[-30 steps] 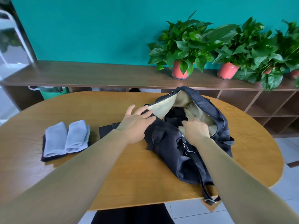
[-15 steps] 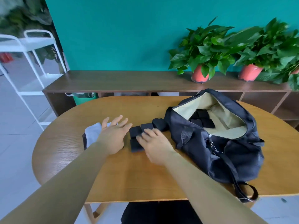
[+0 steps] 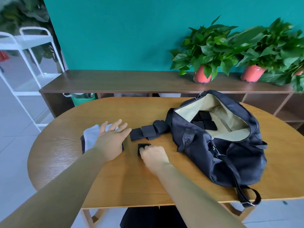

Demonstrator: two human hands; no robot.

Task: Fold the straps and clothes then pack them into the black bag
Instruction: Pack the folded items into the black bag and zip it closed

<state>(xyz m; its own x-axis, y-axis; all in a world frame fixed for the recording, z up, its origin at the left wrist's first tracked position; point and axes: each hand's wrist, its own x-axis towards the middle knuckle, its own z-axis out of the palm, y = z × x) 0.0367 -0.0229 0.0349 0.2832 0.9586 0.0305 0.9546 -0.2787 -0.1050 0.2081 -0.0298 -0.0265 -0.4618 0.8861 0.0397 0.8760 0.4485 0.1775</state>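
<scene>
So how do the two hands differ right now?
The left hand is spread, fingers straight, over the grey cloth; the right hand is curled, gripping a folded black strap. The left hand is farther from the black bag than the right hand. Both are above the table.

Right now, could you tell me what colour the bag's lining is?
The lining is pale beige; head view.

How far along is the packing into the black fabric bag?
Done: several folded black straps lie inside the open black fabric bag. In hand: the right hand grips a small black strap. Left: three folded straps beside the bag and light grey folded cloths beneath the left hand.
</scene>
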